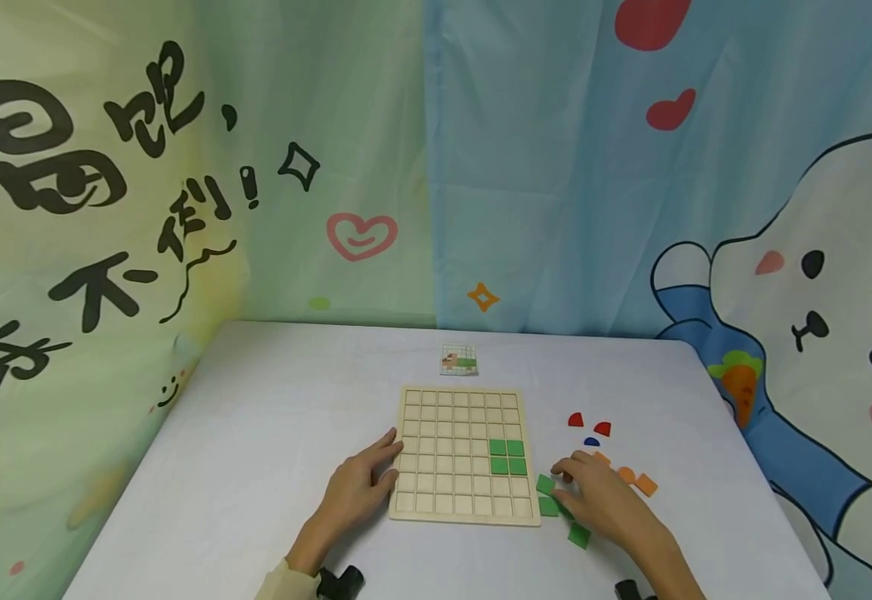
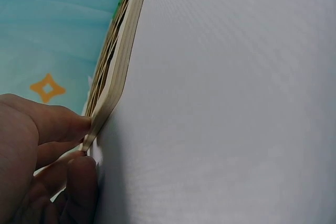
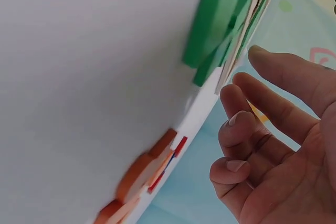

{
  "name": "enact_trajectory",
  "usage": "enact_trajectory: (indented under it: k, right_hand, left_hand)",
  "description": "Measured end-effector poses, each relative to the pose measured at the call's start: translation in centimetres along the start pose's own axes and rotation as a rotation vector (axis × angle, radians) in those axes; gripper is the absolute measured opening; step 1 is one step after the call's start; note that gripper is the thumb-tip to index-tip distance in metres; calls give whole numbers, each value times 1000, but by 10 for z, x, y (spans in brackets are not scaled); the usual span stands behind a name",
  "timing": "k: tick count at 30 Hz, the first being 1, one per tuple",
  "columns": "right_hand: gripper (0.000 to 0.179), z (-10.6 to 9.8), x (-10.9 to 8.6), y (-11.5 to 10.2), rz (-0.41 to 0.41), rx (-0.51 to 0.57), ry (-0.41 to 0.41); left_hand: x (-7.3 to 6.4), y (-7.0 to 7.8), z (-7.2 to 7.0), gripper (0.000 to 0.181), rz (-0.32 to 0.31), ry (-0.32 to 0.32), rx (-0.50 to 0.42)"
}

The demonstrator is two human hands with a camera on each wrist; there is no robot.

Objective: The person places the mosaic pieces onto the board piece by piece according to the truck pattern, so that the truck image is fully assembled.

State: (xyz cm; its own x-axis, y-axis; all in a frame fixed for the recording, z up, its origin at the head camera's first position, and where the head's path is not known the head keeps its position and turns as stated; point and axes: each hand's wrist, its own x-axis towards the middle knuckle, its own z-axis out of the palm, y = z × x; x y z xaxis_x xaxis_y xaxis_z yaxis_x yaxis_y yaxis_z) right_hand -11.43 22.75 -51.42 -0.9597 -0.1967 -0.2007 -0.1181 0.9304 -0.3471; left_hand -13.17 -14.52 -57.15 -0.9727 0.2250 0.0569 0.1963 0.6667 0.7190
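Note:
A wooden grid board (image 1: 436, 482) lies on the white table, with several green square tiles (image 1: 507, 457) set in its right part. My left hand (image 1: 361, 483) is at the board's left edge, fingertips touching its rim; in the left wrist view the fingers (image 2: 63, 123) meet the edge near a corner. My right hand (image 1: 599, 498) hovers right of the board, over loose green tiles (image 1: 548, 506). Its fingers are loosely bent with nothing between them in the right wrist view, near green pieces (image 3: 212, 24). Part of one green tile is hidden under this hand.
Beyond the right hand lie red pieces (image 1: 575, 420), a blue half-round piece (image 1: 592, 442) and several orange pieces (image 1: 646, 485). A small picture card (image 1: 458, 360) lies behind the board. Printed curtains (image 1: 331, 167) hang behind the table (image 1: 271, 400).

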Motion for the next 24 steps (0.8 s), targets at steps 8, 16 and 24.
enact_trajectory:
  k: [8,16,24]
  right_hand:
    - [29,1,-14,10,29,-10,-14]
    - [30,2,-17,15,65,-2,-43]
    - [28,1,-17,18,83,15,-64]
  left_hand:
    - [0,0,0,45,-1,-4,-4]
    - [0,1,-1,45,-3,-4,-2]
    - [-1,3,-1,45,-1,1,3]
